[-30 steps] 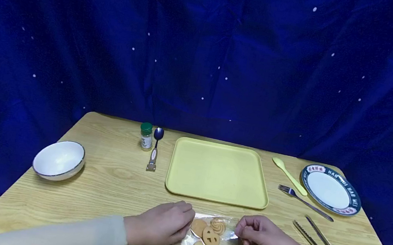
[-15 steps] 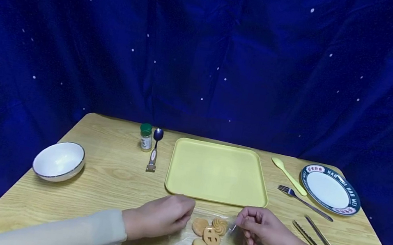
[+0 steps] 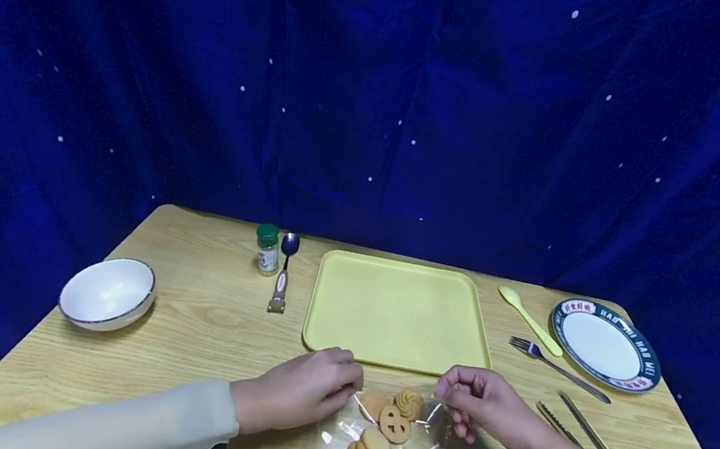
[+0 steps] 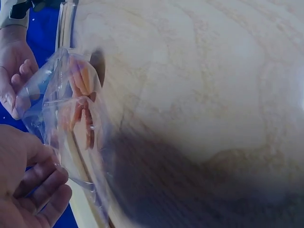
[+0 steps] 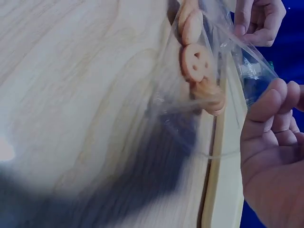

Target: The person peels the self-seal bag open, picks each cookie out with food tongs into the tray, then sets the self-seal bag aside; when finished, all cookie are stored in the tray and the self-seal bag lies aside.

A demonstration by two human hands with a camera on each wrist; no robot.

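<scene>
A clear plastic bag (image 3: 331,441) of cookies (image 3: 395,424) is stretched between my two hands at the near side of the table. My left hand (image 3: 303,393) pinches the bag's upper left corner, and my right hand (image 3: 492,416) pinches its upper right corner between thumb and forefinger. Several round cookies lie inside, among them a swirled one and one with cut-out holes. In the right wrist view the cookies (image 5: 195,62) show through the film, below the right hand's (image 5: 273,137) pinch. The left wrist view shows the left hand's (image 4: 33,178) fingers curled at the film.
A yellow tray (image 3: 399,313) lies just beyond the bag. On its left are a bowl (image 3: 108,294), a green-capped shaker (image 3: 268,250) and a spoon (image 3: 283,275). To its right lie a yellow spoon (image 3: 531,323), a fork (image 3: 559,370), a plate (image 3: 603,347) and metal tongs (image 3: 598,442).
Both hands have moved slightly away from the body, toward the tray. The bag has risen with them, and its cookies have shifted a little to the right.
</scene>
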